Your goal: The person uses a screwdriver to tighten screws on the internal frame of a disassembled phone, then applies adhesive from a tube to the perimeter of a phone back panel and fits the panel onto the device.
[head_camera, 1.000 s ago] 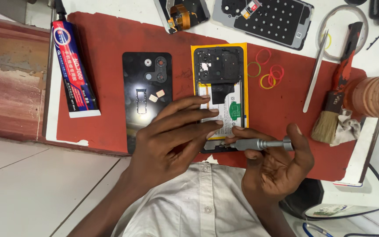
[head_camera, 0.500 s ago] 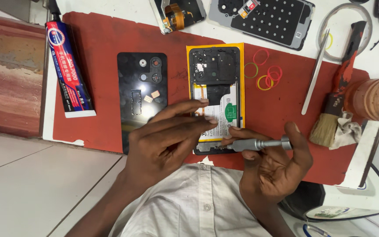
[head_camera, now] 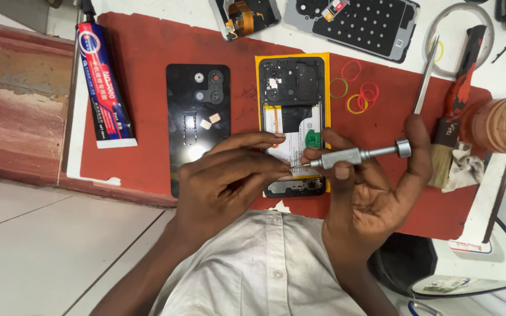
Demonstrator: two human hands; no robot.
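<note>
Head camera, looking down on a red work mat: my right hand grips a small metal precision screwdriver, thumb and fingers clamped on its shaft, index finger stretched to the round cap, tip aimed at the lower end of an opened smartphone in a yellow frame. My left hand grasps nothing; its fingertips press on the phone's lower half beside the driver tip. The phone lies near the middle of the mat, circuit boards and battery exposed. Just left of the phone rests its black back cover, inner face up. Farther left of the phone, at the mat's edge, sits a tube of adhesive. Right of the phone lie 5 coloured rubber bands, then metal tweezers and a red-handled brush. Beyond the phone, off the mat, are 2 more dismantled phone parts.
</note>
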